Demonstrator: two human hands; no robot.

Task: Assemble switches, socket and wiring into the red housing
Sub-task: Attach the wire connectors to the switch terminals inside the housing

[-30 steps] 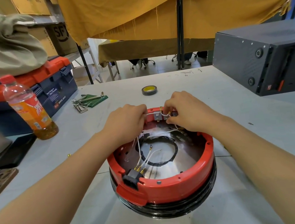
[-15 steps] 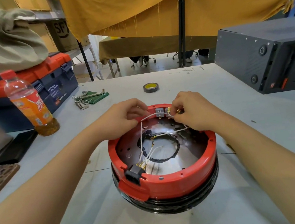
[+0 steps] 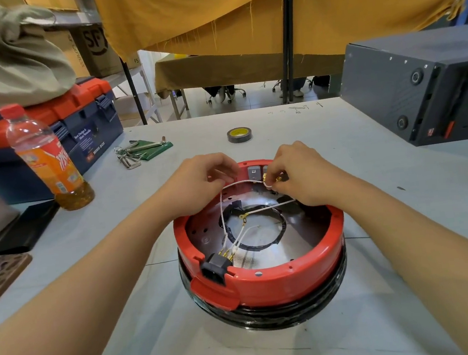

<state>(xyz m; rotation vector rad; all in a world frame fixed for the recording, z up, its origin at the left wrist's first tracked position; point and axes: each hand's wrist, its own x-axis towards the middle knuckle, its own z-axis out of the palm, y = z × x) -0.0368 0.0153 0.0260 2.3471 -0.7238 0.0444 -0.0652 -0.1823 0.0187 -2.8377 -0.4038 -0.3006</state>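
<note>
The round red housing (image 3: 282,281) sits open side up on a black ring in the middle of the table. A black socket (image 3: 214,268) is fitted in its near-left wall, with white wires (image 3: 223,216) running from its brass terminals. A grey switch (image 3: 253,171) sits in the far wall. My left hand (image 3: 198,182) pinches one white wire at the far-left rim. My right hand (image 3: 299,174) pinches the wire's brass-tipped end beside the switch.
A black tape roll (image 3: 239,135) lies beyond the housing. Hex keys on a green pouch (image 3: 142,152) lie far left. An orange drink bottle (image 3: 47,160) stands before a blue and orange toolbox (image 3: 87,127). A dark grey box (image 3: 422,97) fills the right.
My left hand has lifted away from the switch toward the left rim, pulling the white wire taut. My right hand stays at the switch, working the terminal end.
</note>
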